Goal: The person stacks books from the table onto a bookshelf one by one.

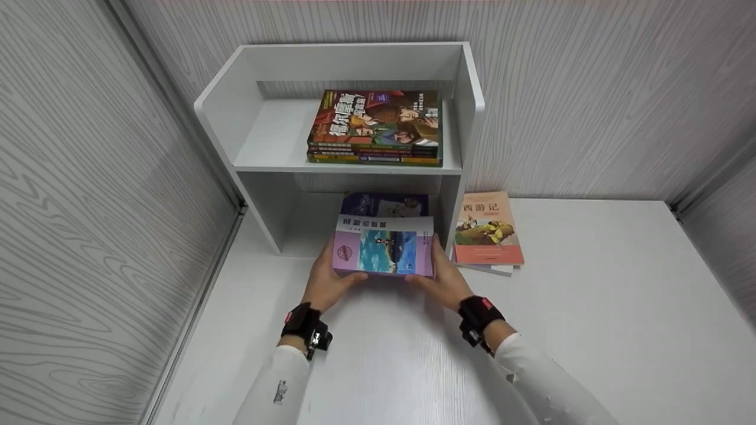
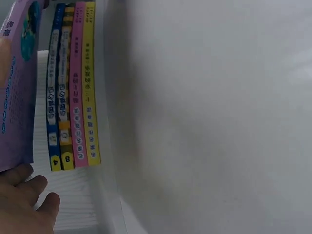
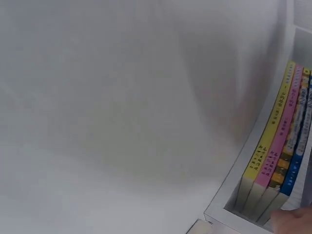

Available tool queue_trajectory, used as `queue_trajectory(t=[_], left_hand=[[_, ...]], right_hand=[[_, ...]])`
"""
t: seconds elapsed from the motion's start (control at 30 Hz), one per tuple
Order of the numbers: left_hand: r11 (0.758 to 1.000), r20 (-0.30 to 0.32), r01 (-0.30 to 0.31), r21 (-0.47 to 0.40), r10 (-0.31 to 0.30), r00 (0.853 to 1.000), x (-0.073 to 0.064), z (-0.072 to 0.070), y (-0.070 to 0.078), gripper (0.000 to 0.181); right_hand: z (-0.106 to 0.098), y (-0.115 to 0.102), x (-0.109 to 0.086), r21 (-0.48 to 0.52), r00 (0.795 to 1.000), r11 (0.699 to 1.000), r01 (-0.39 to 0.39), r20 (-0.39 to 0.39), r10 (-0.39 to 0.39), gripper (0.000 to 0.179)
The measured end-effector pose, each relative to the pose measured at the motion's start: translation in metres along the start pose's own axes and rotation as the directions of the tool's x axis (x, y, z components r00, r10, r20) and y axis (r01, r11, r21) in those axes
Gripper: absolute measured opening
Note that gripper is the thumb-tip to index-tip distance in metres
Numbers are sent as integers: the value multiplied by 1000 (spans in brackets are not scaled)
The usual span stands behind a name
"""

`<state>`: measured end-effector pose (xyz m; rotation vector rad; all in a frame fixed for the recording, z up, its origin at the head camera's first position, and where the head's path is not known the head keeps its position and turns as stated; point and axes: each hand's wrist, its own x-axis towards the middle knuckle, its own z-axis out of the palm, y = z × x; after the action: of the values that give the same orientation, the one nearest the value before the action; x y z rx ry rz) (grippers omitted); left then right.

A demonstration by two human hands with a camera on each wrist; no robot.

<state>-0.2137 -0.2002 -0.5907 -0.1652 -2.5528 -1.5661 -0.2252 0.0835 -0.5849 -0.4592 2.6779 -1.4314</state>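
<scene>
A purple book (image 1: 387, 251) with a blue picture on its cover is held level between my two hands, at the front of the shelf's lower compartment. My left hand (image 1: 329, 280) grips its left side, thumb along the near edge. On the opposite side my right hand (image 1: 444, 280) grips it the same way. Behind and below it, several books lie stacked in the compartment; a dark blue cover (image 1: 384, 203) tops them. The left wrist view shows their blue, patterned, pink (image 2: 78, 97) and yellow spines. Only fingertips of the right hand (image 3: 292, 222) appear in the right wrist view.
A white two-level shelf (image 1: 348, 170) stands against the back wall. Several comic-style books (image 1: 378, 121) lie stacked on its upper level. Right of the shelf, an orange-covered book (image 1: 489, 254) lies on another book on the white table (image 1: 596, 295). A wall rises at the left.
</scene>
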Motion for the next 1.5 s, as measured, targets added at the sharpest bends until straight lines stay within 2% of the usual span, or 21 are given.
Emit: queue_trajectory(t=[0.27, 0.47, 0.63, 0.77, 1.0, 1.13, 1.2, 1.3, 1.5], left_hand=[[998, -13, -16, 56, 17, 1000, 25, -3, -11, 111], [993, 16, 47, 111, -49, 999, 35, -6, -12, 109], [996, 46, 64, 62, -67, 997, 37, -4, -8, 106], [995, 31, 92, 47, -93, 995, 36, 0, -6, 99], [987, -52, 59, 147, -51, 997, 37, 7, -2, 85], [978, -66, 39, 207, -26, 998, 38, 8, 3, 74], [974, -61, 28, 224, -14, 998, 39, 7, 6, 68], [968, -36, 35, 247, -27, 999, 42, 4, 8, 63], [966, 19, 63, 252, -70, 997, 48, -2, 10, 58]], right_hand=[[8, 10, 24, 6, 1000, 1000, -5, -28, 5, 113], [11, 17, 31, 0, 1000, 1000, -17, -25, 17, 109], [5, 21, 27, -11, 1000, 1000, 14, -17, -15, 105], [3, 22, 27, -22, 1000, 1000, 19, 7, -19, 103], [3, 19, 29, -70, 998, 996, -59, -36, 57, 81], [3, 16, 30, -103, 997, 993, -51, -69, 44, 71], [3, 15, 31, -121, 996, 992, -28, -87, 17, 66], [3, 15, 33, -143, 994, 990, -1, -111, -15, 59], [4, 14, 35, -166, 993, 986, -34, -114, 15, 56]])
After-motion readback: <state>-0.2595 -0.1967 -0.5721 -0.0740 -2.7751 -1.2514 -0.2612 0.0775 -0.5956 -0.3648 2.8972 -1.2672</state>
